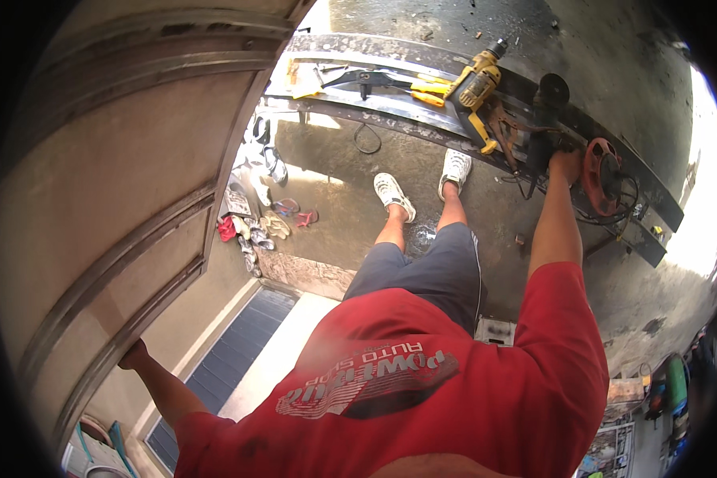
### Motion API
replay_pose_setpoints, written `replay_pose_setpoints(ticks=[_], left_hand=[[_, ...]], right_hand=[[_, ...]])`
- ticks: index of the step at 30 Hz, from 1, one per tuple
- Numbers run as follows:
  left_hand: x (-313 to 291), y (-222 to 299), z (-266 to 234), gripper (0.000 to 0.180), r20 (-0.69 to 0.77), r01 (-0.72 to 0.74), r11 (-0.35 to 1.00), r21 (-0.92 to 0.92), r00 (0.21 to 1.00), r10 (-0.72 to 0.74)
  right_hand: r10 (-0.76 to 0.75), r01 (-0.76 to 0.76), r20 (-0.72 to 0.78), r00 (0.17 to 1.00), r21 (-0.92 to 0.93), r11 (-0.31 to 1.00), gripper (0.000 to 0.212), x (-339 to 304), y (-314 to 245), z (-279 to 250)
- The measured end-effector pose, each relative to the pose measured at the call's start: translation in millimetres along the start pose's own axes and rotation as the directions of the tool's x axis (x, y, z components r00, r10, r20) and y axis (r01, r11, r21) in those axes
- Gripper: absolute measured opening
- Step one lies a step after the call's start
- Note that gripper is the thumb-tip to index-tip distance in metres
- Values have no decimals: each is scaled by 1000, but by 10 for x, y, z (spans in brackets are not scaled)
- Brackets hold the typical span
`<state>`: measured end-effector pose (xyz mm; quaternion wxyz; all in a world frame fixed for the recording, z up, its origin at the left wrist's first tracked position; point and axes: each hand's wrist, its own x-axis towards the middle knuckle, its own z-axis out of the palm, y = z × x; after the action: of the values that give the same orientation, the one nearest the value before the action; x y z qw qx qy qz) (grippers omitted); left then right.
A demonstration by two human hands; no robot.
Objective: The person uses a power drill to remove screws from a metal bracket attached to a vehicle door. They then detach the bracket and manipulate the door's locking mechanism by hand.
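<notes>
Over the concrete floor (350, 171) we are gripping the door frame (127, 263) with the left hand (133, 354), curled, and closing the right hand (566, 163) on the angle grinder (543, 119) lying on the steel beam (390, 111)

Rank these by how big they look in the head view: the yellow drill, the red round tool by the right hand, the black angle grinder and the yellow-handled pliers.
1. Yellow drill, largest.
2. Red round tool and black angle grinder look about alike; the fisheye bends things near the rim, so I will not rank them.
3. Yellow-handled pliers, smallest.
</notes>
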<state>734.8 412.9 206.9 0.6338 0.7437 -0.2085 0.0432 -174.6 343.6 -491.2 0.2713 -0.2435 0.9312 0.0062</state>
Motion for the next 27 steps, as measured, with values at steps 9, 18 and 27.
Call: replay_pose_setpoints(ticks=[9,18,27], left_hand=[[-12,0,65,65,11,16,996,-87,1000,-15],[177,-35,119,63,18,21,990,-140,1000,-19],[345,-127,56,58,40,-41,997,-71,998,44]], right_hand=[[153,-180,105,983,732,657,24,-809,-35,-439],[-711,-129,390,585,910,393,17,-2121,-1598,-496],[-950,-6,265,166,963,268,15,-3001,-3142,-185]])
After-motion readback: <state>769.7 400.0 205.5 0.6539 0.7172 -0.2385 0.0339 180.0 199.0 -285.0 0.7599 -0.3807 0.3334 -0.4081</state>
